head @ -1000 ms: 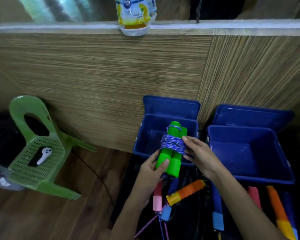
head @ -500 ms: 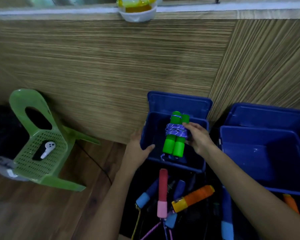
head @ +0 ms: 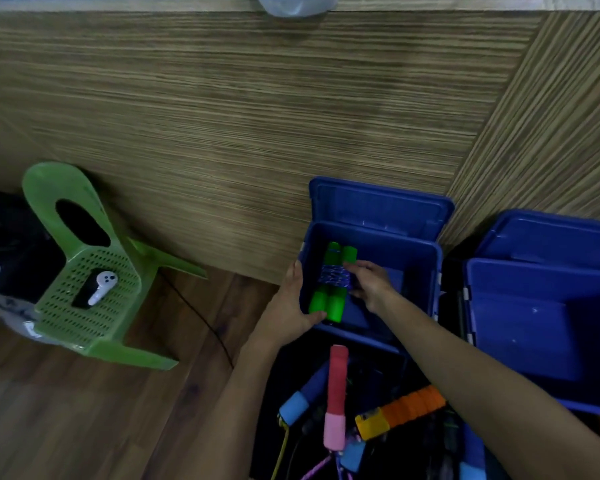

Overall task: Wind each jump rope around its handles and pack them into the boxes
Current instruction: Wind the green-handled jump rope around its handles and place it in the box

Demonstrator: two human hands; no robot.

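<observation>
A green-handled jump rope (head: 332,285), its blue cord wound round the paired handles, sits low inside the open blue box (head: 413,268), pinched by the fingers of the right hand (head: 369,285). The left hand (head: 291,306) grips the box's near-left corner, thumb hooked over the rim. Loose ropes (head: 336,396) lie below both wrists; a second blue box (head: 534,327) stands right of the right forearm.
</observation>
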